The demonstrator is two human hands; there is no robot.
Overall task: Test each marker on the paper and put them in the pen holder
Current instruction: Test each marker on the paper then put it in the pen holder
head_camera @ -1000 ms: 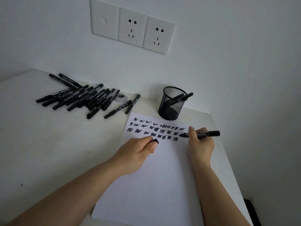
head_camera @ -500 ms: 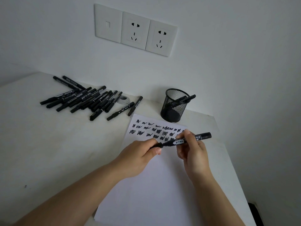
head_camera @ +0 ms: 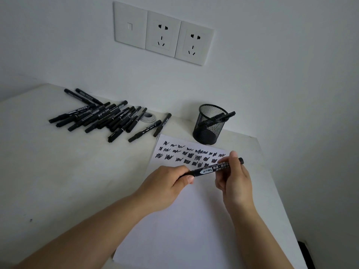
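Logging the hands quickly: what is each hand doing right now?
Left hand: pinching the cap end of the black marker.
Right hand: gripping the same marker's barrel.

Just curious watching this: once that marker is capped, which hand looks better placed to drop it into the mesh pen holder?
The right hand, probably. It holds the marker by its barrel and is nearer the mesh pen holder. The left hand grips only the cap end.

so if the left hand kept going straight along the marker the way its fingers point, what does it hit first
Most likely the right hand: the left hand grips the cap end of the marker, whose barrel runs right into the right hand's fingers. Beyond lies the table edge; depth is hard to judge.
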